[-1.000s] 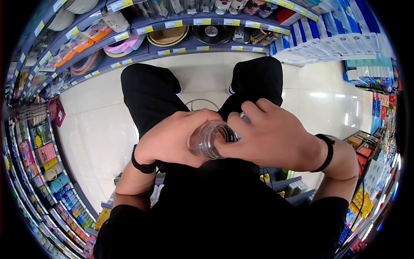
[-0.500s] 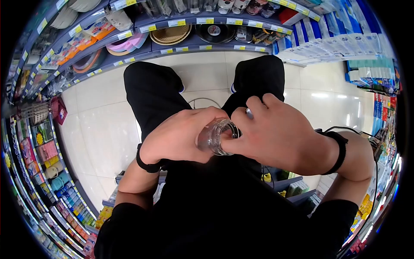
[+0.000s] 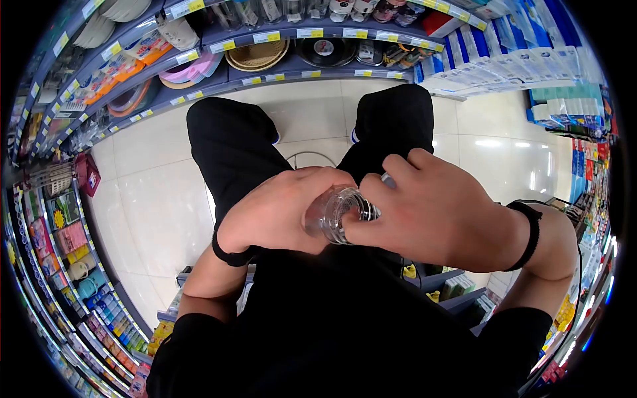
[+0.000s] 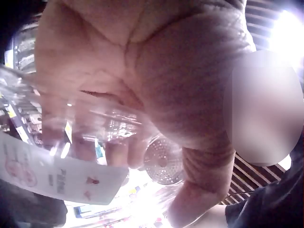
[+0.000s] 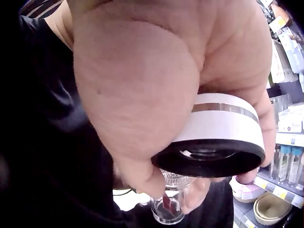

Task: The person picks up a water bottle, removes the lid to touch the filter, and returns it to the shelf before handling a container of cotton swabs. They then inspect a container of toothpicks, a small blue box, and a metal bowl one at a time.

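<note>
The left hand (image 3: 272, 213) is holding a clear jar (image 3: 330, 215) in curled fingers, mid-view; at the jar's three o'clock, the right hand (image 3: 438, 215) is gripping a white, black-rimmed lid (image 5: 221, 124).

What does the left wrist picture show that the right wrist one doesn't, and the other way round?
Only the left wrist: a white label with red marks, lying flat to view, and the face of a round disc full of holes.
Only the right wrist: the right hand holding a white cap with a black rim.
Both: the clear jar and the left hand gripping it.
</note>
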Motion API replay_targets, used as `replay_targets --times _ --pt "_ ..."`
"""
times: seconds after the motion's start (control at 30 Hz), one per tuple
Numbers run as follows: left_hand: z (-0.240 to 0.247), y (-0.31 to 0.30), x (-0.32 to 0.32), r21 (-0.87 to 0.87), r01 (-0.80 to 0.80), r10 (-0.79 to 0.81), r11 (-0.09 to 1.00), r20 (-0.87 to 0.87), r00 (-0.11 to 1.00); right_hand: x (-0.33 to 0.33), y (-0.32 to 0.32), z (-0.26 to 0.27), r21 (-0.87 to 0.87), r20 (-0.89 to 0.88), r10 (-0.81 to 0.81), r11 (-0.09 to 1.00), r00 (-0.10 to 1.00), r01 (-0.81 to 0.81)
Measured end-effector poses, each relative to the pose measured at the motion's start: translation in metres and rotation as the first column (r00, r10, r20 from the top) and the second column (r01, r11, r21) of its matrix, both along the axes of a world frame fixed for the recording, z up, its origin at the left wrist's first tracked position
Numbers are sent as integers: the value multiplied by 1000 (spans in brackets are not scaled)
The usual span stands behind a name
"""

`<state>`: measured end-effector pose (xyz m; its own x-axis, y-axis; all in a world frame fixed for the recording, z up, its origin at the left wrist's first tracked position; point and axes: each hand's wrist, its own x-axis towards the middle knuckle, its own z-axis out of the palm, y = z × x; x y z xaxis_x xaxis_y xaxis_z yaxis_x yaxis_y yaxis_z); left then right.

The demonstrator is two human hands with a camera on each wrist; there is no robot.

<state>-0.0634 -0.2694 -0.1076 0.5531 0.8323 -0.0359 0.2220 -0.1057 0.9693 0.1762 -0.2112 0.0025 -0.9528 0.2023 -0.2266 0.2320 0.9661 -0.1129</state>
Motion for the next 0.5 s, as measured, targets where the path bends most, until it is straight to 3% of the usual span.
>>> replay_targets --times 0.13,0.2,0.23,0.27,0.3,0.33,0.43,0.5 --pt "1 1 -9 -4 -51 51 999 8 999 9 5 16 -39 -22 -16 999 1000 15" --pt "-6 -2 -11 65 -128 129 990 -11 992 15 11 19 -431 -14 -199 885 980 174" --pt "-9 -3 -12 138 -202 207 970 -25 978 14 13 21 -429 -15 -197 887 980 171" --pt "-9 -3 -12 194 -223 230 955 -16 973 13 14 24 -646 121 -284 705 951 292" --pt "-11 -3 -10 195 -222 229 955 -17 973 14 14 25 -792 274 -325 458 905 404" --pt "-13 -3 -7 301 -277 291 913 -5 957 17 14 18 -854 268 -279 374 922 361" --pt "-16 -3 -2 444 -335 372 831 4 928 17 5 8 -910 198 -366 276 909 309" --pt "-19 -1 1 490 -336 386 805 -2 922 12 2 7 -901 205 -383 285 901 326"
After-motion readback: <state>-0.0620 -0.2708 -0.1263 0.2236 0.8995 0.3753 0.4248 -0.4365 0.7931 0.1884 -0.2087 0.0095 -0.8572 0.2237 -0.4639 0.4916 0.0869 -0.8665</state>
